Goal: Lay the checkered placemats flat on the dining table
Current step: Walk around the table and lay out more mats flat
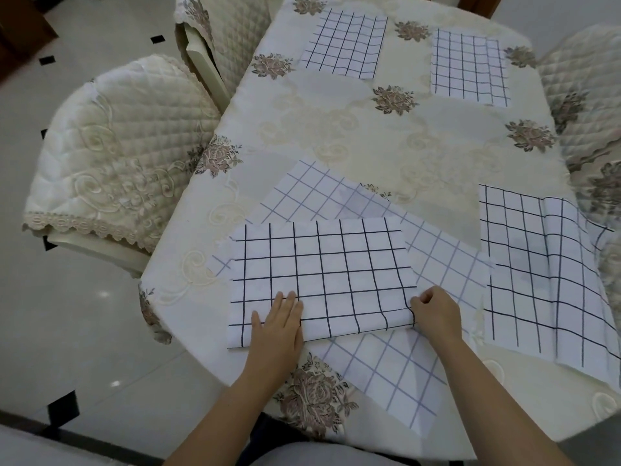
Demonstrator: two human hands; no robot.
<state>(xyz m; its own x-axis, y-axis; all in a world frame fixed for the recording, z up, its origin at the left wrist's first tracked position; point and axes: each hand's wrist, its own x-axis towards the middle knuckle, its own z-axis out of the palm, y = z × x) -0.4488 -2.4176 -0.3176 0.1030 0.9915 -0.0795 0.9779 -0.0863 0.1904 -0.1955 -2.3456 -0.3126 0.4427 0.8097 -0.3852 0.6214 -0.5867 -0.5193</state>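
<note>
Two hands on a white fabric placemat with a dark grid [322,277], near table edge.
The left hand [277,326] lies flat, fingers straight, on its near-left part; the right hand [437,312] pinches its near-right edge, fingers curled. It overlaps a tilted pale-grid white placemat [386,368] on the cream floral tablecloth [353,136]. A third checkered placemat [544,280] lies to the right.

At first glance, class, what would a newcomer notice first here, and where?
Near the front edge, the left hand presses flat on a dark-grid mat while the right hand pinches its right edge. That mat overlaps a pale-grid mat lying askew beneath it. Three more lie spread: far-left mat, far-right mat, right mat.
</note>
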